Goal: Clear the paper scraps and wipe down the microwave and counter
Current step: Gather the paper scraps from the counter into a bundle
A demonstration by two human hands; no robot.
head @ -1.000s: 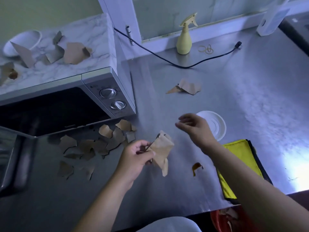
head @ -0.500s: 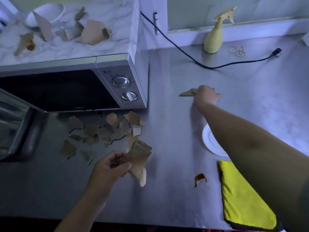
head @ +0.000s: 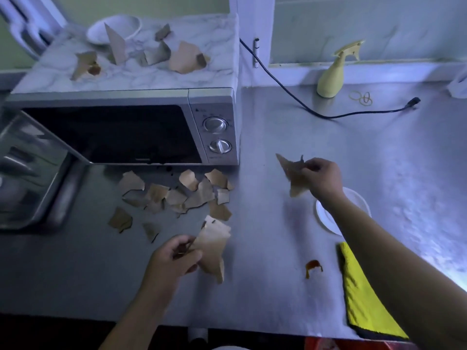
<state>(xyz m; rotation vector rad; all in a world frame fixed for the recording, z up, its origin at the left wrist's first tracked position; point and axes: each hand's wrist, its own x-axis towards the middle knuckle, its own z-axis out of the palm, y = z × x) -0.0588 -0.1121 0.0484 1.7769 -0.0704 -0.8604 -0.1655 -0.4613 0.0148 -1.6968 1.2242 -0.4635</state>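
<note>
Nowhere is any writing legible; the small marks on the silver microwave panel blur beside its two round knobs. Torn, jagged brown paper scraps litter the brushed-metal counter before its open door, more lie on its marbled top by a white bowl. Both hands are pinched shut on scraps: left hand on a wad, right hand on a pointed piece above a white dish.

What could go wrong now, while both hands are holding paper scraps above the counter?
1. The left hand pinches its scraps only at one corner, so some may slip back onto the counter.
2. The right hand carries its scrap near the brown spill; a dropped scrap could smear it.
</note>
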